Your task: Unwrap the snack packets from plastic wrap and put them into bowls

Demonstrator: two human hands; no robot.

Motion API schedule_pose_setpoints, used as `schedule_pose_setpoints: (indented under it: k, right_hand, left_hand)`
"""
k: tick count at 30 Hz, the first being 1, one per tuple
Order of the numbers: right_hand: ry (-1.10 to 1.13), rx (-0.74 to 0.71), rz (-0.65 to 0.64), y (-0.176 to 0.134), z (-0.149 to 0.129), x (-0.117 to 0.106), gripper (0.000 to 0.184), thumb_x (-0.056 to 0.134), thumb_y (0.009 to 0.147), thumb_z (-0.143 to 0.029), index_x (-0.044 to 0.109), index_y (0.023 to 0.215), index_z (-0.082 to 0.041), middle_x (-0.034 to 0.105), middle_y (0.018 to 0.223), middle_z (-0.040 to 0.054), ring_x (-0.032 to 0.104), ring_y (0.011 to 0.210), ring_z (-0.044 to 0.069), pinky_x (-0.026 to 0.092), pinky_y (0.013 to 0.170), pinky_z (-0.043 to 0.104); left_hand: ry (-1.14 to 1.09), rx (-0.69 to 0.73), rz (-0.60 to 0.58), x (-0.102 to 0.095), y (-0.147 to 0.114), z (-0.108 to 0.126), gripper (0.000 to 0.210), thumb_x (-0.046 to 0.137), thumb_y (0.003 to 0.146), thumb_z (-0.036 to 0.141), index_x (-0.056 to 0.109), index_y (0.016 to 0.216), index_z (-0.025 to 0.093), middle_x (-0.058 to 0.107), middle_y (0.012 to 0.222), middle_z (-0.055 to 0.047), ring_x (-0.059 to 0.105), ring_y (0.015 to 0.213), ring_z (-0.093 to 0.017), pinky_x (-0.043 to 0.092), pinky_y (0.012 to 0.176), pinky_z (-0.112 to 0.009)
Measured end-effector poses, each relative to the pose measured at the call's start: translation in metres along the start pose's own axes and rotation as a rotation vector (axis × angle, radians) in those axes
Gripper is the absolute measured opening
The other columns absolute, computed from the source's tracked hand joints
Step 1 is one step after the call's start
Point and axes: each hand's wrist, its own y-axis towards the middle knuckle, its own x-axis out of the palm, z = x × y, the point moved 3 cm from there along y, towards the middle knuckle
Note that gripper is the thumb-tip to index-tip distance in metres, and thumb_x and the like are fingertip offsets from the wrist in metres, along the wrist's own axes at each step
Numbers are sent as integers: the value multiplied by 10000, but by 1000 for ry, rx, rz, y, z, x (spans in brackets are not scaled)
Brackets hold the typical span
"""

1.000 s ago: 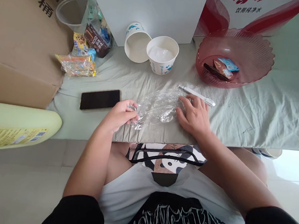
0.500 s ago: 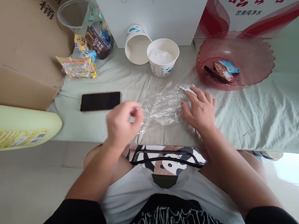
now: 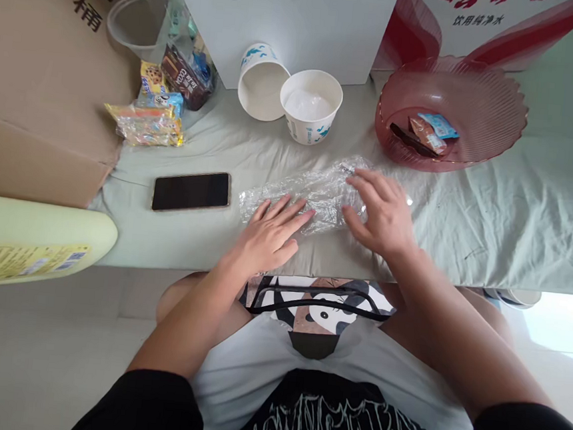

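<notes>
A crinkled clear plastic bag (image 3: 326, 195) lies flat on the cloth in front of me. My left hand (image 3: 269, 233) rests on its left part with the fingers spread. Over the bag's right end is my right hand (image 3: 382, 210), its fingers apart and curved, the tips at the plastic; whether they press on it I cannot tell. Just behind the bag stands an upright paper cup (image 3: 308, 133) with something clear and whitish inside. A second paper cup (image 3: 262, 92) lies tipped on its side, its mouth towards me.
A phone (image 3: 191, 191) lies left of the bag. Snack packets (image 3: 148, 126) and a clear plastic tub (image 3: 137, 24) are by the cardboard box (image 3: 51, 87). A pink bowl (image 3: 495, 119) with several small packets stands back right. A yellow-green bottle (image 3: 40, 220) juts in at left.
My left hand has gone from a raised, closed pinch to spread fingers flat on the bag. The bag's left end now lies down. My right hand has barely moved.
</notes>
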Motion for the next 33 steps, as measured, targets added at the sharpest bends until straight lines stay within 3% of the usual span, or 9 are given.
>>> schedule_pose_setpoints:
  k: [3,8,12,16,20,24,30,33]
  right_hand:
    - [41,-181,-169,-11,-14,6,475,443,1044,-411,639,1425,-207,618,1522,112,573,1395,323,446,1147,503]
    - [-19,-149,-329,-23,-10,14,474,405,1076,-383,585,1500,-268,513,1627,47,419,1536,325,310,1246,567]
    - [-14,-90,-320,-22,5,12,467,399,1073,-372,607,1478,-268,526,1617,49,418,1534,341,291,1250,598]
    - [18,-62,-260,-18,14,8,421,459,1036,-355,654,1402,-283,596,1554,38,458,1501,348,306,1245,598]
    - [16,-19,-128,-15,6,3,411,489,982,-220,663,1349,-285,600,1542,58,454,1501,351,311,1231,611]
    - [81,-36,-27,-17,-15,2,409,509,949,-172,663,1321,-240,646,1462,115,513,1435,350,399,1172,562]
    - [136,-186,-142,-25,-49,20,358,511,991,-244,679,1308,-237,667,1441,105,546,1406,325,418,1160,533]
    - [126,-205,-194,-25,-50,23,341,509,1002,-288,689,1283,-219,674,1439,93,544,1408,337,377,1191,561]
  left_hand:
    - [-36,15,56,-1,6,-8,712,380,943,182,349,1651,250,317,1746,-23,207,1650,-313,171,1339,-605]
    - [-111,-4,132,-6,13,-32,723,331,935,176,322,1657,212,313,1748,-35,217,1647,-304,210,1343,-565]
    - [-140,7,119,-10,14,-41,769,360,886,145,326,1652,202,303,1752,-34,208,1650,-297,220,1349,-545]
    - [-102,-1,92,-12,13,-34,797,439,830,97,399,1620,201,358,1728,-56,236,1642,-310,216,1347,-577]
    - [-1,-65,29,-10,11,-23,751,453,852,73,478,1582,248,329,1739,-44,224,1644,-337,204,1336,-627]
    - [40,-149,9,-7,5,-11,724,464,894,110,445,1602,265,262,1762,-57,206,1646,-355,231,1323,-636]
    - [23,-242,-12,-1,-8,11,751,511,899,187,373,1636,231,253,1763,-111,216,1629,-427,303,1274,-665]
    - [-1,-204,112,-8,-14,15,717,504,888,171,429,1600,212,393,1700,-136,357,1573,-412,379,1237,-629]
